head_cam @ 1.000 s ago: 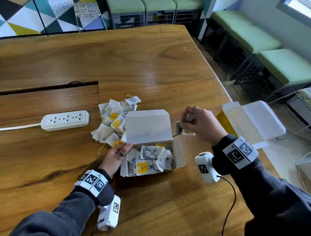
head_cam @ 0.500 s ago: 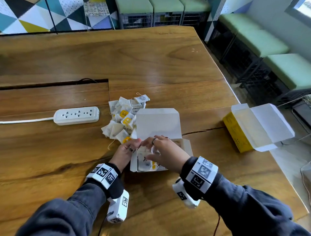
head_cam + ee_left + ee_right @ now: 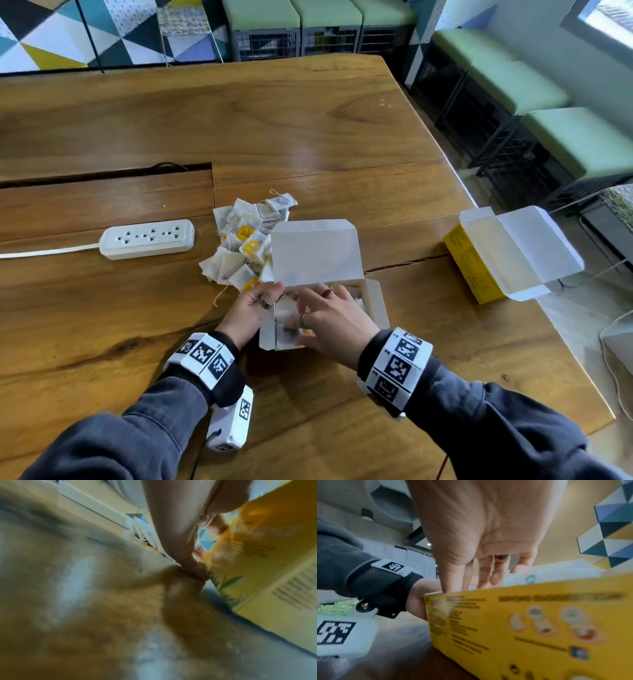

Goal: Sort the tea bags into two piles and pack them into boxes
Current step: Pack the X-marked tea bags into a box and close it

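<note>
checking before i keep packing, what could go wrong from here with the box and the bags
The right hand presses into the near box, already full, so tea bags may crush or spill. The loose pile of tea bags touches its lid and could get mixed in. The second box sits near the table edge.

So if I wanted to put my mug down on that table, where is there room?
Bare wood lies between the near box and the far box, and across the far table beyond the tea bag pile. It is crowded around the pile, the power strip and both hands.
</note>
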Demonstrator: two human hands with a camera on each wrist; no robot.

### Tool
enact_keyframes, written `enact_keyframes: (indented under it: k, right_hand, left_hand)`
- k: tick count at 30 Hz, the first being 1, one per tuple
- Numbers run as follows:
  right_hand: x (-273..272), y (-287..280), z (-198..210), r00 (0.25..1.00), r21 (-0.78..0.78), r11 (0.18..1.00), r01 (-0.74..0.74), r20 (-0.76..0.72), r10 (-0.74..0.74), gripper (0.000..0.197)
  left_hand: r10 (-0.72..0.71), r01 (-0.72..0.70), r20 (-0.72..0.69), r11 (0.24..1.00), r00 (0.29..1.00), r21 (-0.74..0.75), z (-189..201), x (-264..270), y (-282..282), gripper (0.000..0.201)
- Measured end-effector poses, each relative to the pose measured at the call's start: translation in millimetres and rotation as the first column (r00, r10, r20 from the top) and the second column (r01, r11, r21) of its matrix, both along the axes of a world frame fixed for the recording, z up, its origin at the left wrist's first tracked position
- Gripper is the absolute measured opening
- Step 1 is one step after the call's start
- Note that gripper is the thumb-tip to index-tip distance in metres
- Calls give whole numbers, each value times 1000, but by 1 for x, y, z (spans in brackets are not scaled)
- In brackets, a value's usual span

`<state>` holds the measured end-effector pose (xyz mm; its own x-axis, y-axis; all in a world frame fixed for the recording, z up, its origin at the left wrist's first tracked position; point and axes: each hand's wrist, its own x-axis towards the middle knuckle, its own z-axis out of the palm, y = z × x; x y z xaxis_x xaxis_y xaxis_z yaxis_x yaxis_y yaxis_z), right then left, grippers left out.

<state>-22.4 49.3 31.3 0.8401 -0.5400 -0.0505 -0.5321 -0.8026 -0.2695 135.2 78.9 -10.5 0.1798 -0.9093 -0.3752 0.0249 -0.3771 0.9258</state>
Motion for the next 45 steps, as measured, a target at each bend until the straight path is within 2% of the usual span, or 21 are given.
enact_keyframes:
  k: [2, 3, 5, 7, 9, 10, 12, 14, 18, 20, 22, 24, 25, 26, 27, 31, 34, 37, 39, 41, 45]
  right_hand:
    - [-17, -4, 6, 998, 90, 994, 68, -3, -68, 24]
    - [-27, -7, 8, 980, 142, 977, 160, 95, -175, 26]
    - [-51, -14, 8, 842, 235, 879, 416, 266, -469, 26]
    - [-74, -21, 2, 741, 336, 743, 579, 162, -651, 35]
    - [-91, -23, -10, 734, 433, 649, 625, -43, -678, 45]
    - [-97, -23, -17, 722, 508, 593, 626, -89, -686, 46]
    - [-104, -20, -22, 681, 655, 493, 572, -44, -731, 44]
    - [-111, -17, -22, 613, 702, 474, 531, 68, -787, 36]
    - [-133, -14, -26, 515, 703, 455, 547, 146, -844, 44]
    - [-143, -12, -30, 466, 742, 420, 523, 164, -869, 47]
    - [-152, -11, -30, 374, 827, 347, 442, 182, -910, 48]
    - [-160, -14, -30, 292, 914, 250, 321, 155, -944, 64]
    - [-164, -17, -33, 294, 931, 223, 289, 135, -946, 79]
    - [-166, -18, -36, 321, 930, 225, 290, 127, -938, 93]
    - [-167, -19, -38, 347, 923, 254, 288, 147, -926, 96]
    - [-165, -13, -38, 335, 864, 426, 270, 331, -882, 54]
    - [-164, 0, -31, 454, 754, 596, 274, 445, -772, 44]
    - [-163, 9, -25, 582, 714, 650, 259, 422, -695, 58]
    - [-164, 11, -24, 649, 689, 667, 285, 373, -663, 74]
    - [-164, 11, -25, 677, 624, 700, 347, 350, -647, 82]
    - [-161, 11, -30, 693, 512, 758, 405, 369, -619, 89]
  left_hand:
    - [-90, 89, 135, 996, 987, 14, 3, 4, 1, 26]
    - [-143, 140, 225, 990, 964, 28, 3, 7, 2, 32]
    - [-233, 226, 383, 972, 894, 63, 7, 9, 3, 36]
    - [-301, 266, 485, 954, 821, 141, 16, 9, 6, 38]
    - [-382, 322, 488, 924, 785, 205, 20, 6, 7, 48]
    - [-409, 343, 463, 912, 786, 225, 22, 3, 7, 50]
    - [-422, 355, 444, 906, 791, 229, 23, -8, 2, 49]
    - [-397, 331, 464, 917, 791, 221, 24, -23, -6, 51]
    - [-295, 226, 506, 955, 810, 195, 33, -56, -24, 55]
    - [-296, 258, 495, 955, 817, 145, 34, -69, -32, 57]
    - [-292, 273, 424, 956, 858, 106, 33, -75, -37, 55]
    - [-291, 280, 356, 956, 888, 83, 31, -75, -41, 55]
    - [-309, 302, 350, 950, 884, 76, 29, -74, -42, 60]
    - [-328, 325, 353, 943, 876, 70, 27, -73, -43, 66]
    - [-348, 349, 365, 935, 863, 66, 25, -73, -43, 73]
    - [-386, 425, 402, 905, 830, -8, 24, -73, -45, 84]
    - [-426, 517, 418, 846, 802, -129, 21, -69, -40, 80]
    - [-556, 636, 433, 770, 709, -51, 22, -65, -34, 75]
    - [-638, 684, 415, 728, 649, 50, 26, -62, -33, 101]
    - [-667, 695, 402, 712, 627, 97, 32, -62, -35, 121]
    - [-660, 676, 385, 728, 645, 115, 37, -65, -33, 97]
